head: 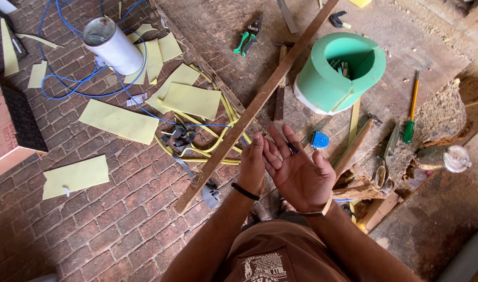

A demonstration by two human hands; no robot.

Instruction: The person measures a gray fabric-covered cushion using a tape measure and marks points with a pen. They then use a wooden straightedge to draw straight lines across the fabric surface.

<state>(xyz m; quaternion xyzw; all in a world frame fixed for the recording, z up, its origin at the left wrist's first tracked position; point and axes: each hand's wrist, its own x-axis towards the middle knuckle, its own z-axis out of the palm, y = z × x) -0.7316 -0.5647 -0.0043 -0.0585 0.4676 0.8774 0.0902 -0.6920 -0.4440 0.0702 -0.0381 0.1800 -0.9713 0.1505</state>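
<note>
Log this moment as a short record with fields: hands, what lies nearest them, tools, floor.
left hand: fingers together, touching the right palm
right hand: open, palm up, a thin dark object across its fingers
nearest: long brown wooden batten lying diagonally
container: green foam cylinder, open top
tools: green-handled pliers; green-handled screwdriver
floor: red brick paving with pale yellow sheets and blue cable

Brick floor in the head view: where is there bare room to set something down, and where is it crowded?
Bare brick floor lies below the lowest yellow sheet, left of the left hand. Bare board lies left of the green pliers. It is crowded around the yellow strips, and right of the right hand around the scissors.
</note>
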